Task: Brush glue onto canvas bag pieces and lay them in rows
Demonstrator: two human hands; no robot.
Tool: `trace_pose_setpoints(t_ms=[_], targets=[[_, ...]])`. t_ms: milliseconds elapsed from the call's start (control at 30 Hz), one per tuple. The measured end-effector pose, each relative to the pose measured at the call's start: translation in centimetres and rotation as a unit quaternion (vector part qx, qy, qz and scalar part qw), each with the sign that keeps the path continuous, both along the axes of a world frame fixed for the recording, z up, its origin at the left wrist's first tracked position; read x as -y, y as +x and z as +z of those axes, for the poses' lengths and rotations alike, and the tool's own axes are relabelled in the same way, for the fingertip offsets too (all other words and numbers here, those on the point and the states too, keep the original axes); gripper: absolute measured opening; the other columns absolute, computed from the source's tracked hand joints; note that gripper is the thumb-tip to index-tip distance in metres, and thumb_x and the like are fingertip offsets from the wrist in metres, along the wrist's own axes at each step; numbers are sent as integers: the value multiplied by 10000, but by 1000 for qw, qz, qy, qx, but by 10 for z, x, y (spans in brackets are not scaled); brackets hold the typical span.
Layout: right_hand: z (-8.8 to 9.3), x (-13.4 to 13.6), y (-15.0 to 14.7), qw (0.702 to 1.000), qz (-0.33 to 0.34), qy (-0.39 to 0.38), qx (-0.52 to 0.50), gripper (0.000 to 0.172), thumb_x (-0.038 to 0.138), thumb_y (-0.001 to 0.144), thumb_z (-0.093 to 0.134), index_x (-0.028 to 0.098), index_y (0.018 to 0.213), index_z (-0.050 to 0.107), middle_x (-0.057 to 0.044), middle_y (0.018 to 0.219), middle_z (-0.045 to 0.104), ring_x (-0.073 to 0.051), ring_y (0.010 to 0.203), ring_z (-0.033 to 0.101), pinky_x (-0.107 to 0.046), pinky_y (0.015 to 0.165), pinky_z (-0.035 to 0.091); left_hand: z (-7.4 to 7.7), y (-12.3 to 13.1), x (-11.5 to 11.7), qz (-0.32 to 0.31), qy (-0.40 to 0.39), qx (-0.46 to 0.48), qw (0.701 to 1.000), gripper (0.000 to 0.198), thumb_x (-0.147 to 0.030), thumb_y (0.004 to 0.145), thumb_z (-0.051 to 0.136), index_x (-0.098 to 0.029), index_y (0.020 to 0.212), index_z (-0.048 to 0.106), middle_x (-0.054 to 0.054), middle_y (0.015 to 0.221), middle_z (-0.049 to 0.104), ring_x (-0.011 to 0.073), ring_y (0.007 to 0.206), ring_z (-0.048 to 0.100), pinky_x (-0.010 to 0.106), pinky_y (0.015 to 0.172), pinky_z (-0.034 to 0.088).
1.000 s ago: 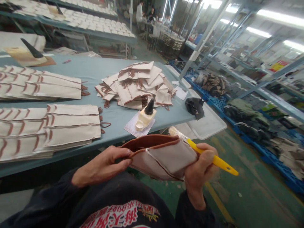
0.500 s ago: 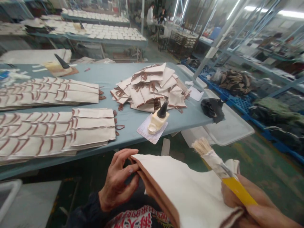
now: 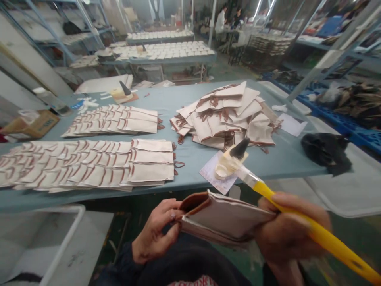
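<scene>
My left hand [image 3: 159, 232] pinches the open brown-edged mouth of a cream fabric pouch [image 3: 229, 218]. The pouch is tilted above my lap, one side facing up. My right hand [image 3: 294, 226] is closed round the yellow handle of a paintbrush [image 3: 269, 192] and also grips the pouch's far end. The brush points at a cut-open pale plastic container [image 3: 223, 167] with a black cone [image 3: 239, 147], on a card [image 3: 210, 169] at the table edge. Its bristles overlap the container in view; I cannot tell whether they touch it.
On the blue table [image 3: 187, 182], overlapping rows of pouches [image 3: 151, 163] lie left and a loose heap of pouches [image 3: 220, 115] lies behind the container. A black cloth or bag [image 3: 326, 151] sits at the right end. A white bin [image 3: 71, 222] stands low left. People work far back.
The pouch has turned from a broad white face to a narrower, tilted view. The brush has swung left, toward the container. The camera view has shifted left.
</scene>
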State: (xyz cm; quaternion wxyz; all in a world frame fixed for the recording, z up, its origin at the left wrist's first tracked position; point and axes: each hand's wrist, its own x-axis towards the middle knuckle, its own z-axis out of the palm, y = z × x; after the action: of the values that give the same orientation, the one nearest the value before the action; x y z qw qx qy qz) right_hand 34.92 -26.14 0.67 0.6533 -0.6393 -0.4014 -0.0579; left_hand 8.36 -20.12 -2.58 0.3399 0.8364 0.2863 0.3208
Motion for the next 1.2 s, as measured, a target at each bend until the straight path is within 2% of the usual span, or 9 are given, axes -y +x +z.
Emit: trace_pose_setpoints(t_ms=[133, 233, 400, 567, 733, 833, 1000, 1100, 1200], targets=[[-11, -63, -10, 991, 99, 2, 95, 278, 413, 1076, 531, 220, 996, 716, -30, 782, 672, -171, 613, 602, -335, 587, 524, 7, -26, -22, 7, -86, 4, 996, 188, -154, 1015, 529, -174, 970, 710, 124, 1033, 785, 207, 889, 749, 273, 794, 590], [-20, -104, -21, 980, 163, 3, 110, 208, 308, 1081, 513, 202, 1072, 692, -53, 896, 716, -180, 691, 654, -354, 651, 559, 7, -47, -36, 31, -119, -4, 992, 228, -226, 1051, 529, -173, 958, 730, 119, 990, 782, 219, 886, 750, 275, 806, 592], [-31, -174, -42, 975, 187, -7, 116, 238, 349, 1085, 497, 194, 1084, 677, -35, 844, 694, -157, 625, 644, -306, 584, 526, 9, -73, -64, 76, -132, -8, 988, 289, -345, 1061, 559, -195, 1130, 796, 164, 1228, 792, 286, 1111, 752, 327, 964, 597], [-41, -234, -64, 974, 185, -43, 127, 330, 419, 1095, 460, 199, 1034, 698, -24, 785, 710, -143, 581, 627, -272, 576, 493, 18, -82, -107, 35, -247, -20, 968, 349, -420, 1046, 539, -220, 1086, 821, 117, 1087, 809, 267, 985, 731, 339, 945, 589], [-59, -294, -85, 968, 202, -77, 128, 388, 461, 1098, 436, 189, 1060, 709, -68, 874, 766, -160, 660, 678, -286, 654, 516, 0, -100, -146, 98, -423, -3, 901, 396, -551, 923, 678, -186, 772, 709, 28, 717, 670, 194, 661, 607, 271, 612, 529], [-61, -326, -97, 966, 206, -94, 128, 403, 486, 1096, 431, 193, 1087, 708, -67, 859, 764, -179, 725, 704, -314, 733, 530, -18, -109, -173, 160, -475, 8, 865, 442, -594, 861, 718, -185, 710, 650, -11, 645, 583, 167, 608, 548, 249, 547, 478], [-45, -330, -111, 970, 232, -39, 68, 349, 452, 1106, 425, 204, 1140, 669, -54, 888, 751, -183, 783, 711, -346, 772, 565, -58, -120, -232, 274, -508, 4, 817, 411, -566, 889, 722, -179, 781, 635, -19, 717, 591, 170, 673, 600, 226, 531, 457], [-39, -303, -109, 961, 264, -57, 58, 290, 416, 1102, 468, 218, 1187, 661, -32, 885, 756, -160, 717, 688, -319, 704, 570, -80, -127, -254, 305, -539, -33, 785, 326, -446, 1000, 703, -157, 858, 650, -30, 743, 608, 120, 608, 575, 228, 532, 473], [-38, -267, -101, 956, 280, -77, 41, 255, 393, 1099, 494, 223, 1172, 670, -17, 872, 762, -135, 636, 646, -286, 635, 556, -87, -130, -260, 312, -558, -55, 767, 273, -414, 1059, 650, -147, 1005, 677, -4, 851, 673, 117, 645, 621, 256, 583, 542]])
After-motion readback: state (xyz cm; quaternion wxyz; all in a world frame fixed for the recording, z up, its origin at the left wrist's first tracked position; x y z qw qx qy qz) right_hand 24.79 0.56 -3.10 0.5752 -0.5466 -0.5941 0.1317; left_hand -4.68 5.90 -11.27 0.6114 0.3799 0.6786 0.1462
